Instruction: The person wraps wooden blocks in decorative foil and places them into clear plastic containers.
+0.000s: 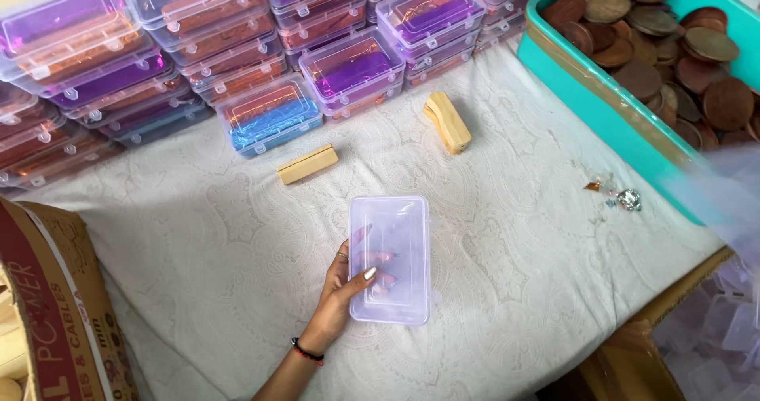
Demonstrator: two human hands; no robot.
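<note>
Left hand point(342, 294) fingers point(369, 273) pinch a clear, seemingly empty rectangular plastic box point(389, 258) on embossed white cloth point(514, 243).

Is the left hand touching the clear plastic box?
Touching. Head view: left hand grips the clear plastic box, thumb on top, fingers visible through it underneath.

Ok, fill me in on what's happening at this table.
A person's left hand holds a clear, empty plastic box over a white patterned cloth; the right hand is out of view. Two small wooden blocks lie just beyond it. Along the far edge sit stacks of closed clear boxes with purple and orange contents. A teal tray at the right holds round brown wooden discs, and a cardboard carton stands at the left.
</note>
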